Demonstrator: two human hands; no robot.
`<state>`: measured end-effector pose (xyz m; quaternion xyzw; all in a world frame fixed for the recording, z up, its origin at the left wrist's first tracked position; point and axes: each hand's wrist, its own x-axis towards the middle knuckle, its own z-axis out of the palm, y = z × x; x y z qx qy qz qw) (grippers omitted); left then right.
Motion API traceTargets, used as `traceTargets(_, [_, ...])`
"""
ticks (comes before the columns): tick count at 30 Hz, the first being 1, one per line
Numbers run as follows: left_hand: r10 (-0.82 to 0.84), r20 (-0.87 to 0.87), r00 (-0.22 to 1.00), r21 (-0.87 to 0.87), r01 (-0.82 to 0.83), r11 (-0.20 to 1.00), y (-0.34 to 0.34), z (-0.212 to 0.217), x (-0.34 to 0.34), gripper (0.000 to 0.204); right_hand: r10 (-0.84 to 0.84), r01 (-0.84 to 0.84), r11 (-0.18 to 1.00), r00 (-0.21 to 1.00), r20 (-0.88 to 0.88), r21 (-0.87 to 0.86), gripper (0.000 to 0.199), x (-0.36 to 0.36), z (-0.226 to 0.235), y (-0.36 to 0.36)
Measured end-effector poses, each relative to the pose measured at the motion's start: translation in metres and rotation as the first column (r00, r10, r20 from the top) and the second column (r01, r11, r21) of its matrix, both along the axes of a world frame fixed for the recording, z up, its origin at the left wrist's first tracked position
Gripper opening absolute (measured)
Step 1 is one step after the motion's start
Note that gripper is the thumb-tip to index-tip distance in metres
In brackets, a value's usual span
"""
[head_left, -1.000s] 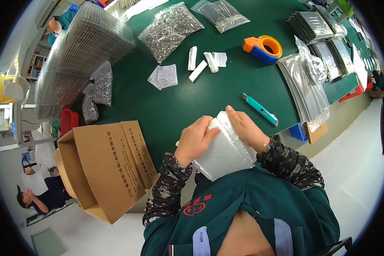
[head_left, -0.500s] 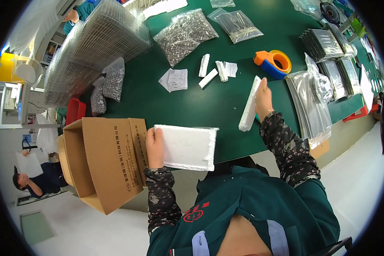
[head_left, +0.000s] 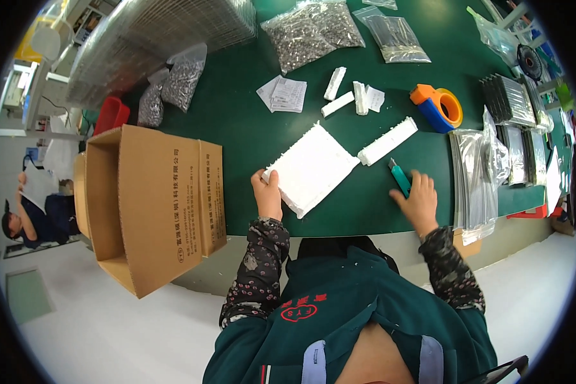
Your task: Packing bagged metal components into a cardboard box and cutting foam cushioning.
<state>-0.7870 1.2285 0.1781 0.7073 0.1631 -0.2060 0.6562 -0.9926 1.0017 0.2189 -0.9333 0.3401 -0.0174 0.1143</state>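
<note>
My left hand (head_left: 267,194) grips the near left corner of a white foam slab (head_left: 313,168), thumb on top, above the green table. The slab's edges are rough. A long white foam strip (head_left: 388,141) lies just beyond its right corner. Close by rests a green utility knife (head_left: 399,176) with its tip pointing away from me. My right hand (head_left: 419,200) is over the knife's near end, fingers and thumb apart; whether it touches the handle is hard to see.
An open cardboard box (head_left: 166,205) stands at the left. Beyond the slab lie small foam pieces (head_left: 336,104), paper labels (head_left: 288,95) and bags of metal parts (head_left: 313,35). An orange and blue tape dispenser (head_left: 436,105) and bagged strips (head_left: 473,179) are at the right. Another person (head_left: 35,214) appears far left.
My right hand has let go of the foam strip, now on the table, and moved to the knife. My left hand has shifted and turned the slab farther onto the table.
</note>
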Motion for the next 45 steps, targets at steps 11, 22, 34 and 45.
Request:
traceTargets(11, [-0.308,0.200,0.930,0.379,0.217,0.900,0.012,-0.011,0.015,0.052,0.112,-0.007,0.854,0.979,-0.169,0.521,0.022,-0.030,0.027,0.004])
traceTargets(22, [-0.464,0.191,0.865,-0.080,0.485,0.871,0.023,0.037,0.042,0.057,-0.097,-0.042,0.431,0.991,0.093,0.901,0.016,0.014,0.054,0.037])
traceTargets(34, [-0.721,0.285,0.632,0.074,0.735,0.674,-0.009,0.032,0.064,0.042,-0.202,0.051,0.463,0.978,0.049,0.885,0.018,0.013,0.052,0.051])
traceTargets(45, [-0.477,0.202,0.855,0.222,0.435,0.873,0.006,0.002,0.030,0.040,-0.117,-0.004,0.618,0.988,0.097,0.786,0.023,0.027,0.048,0.068])
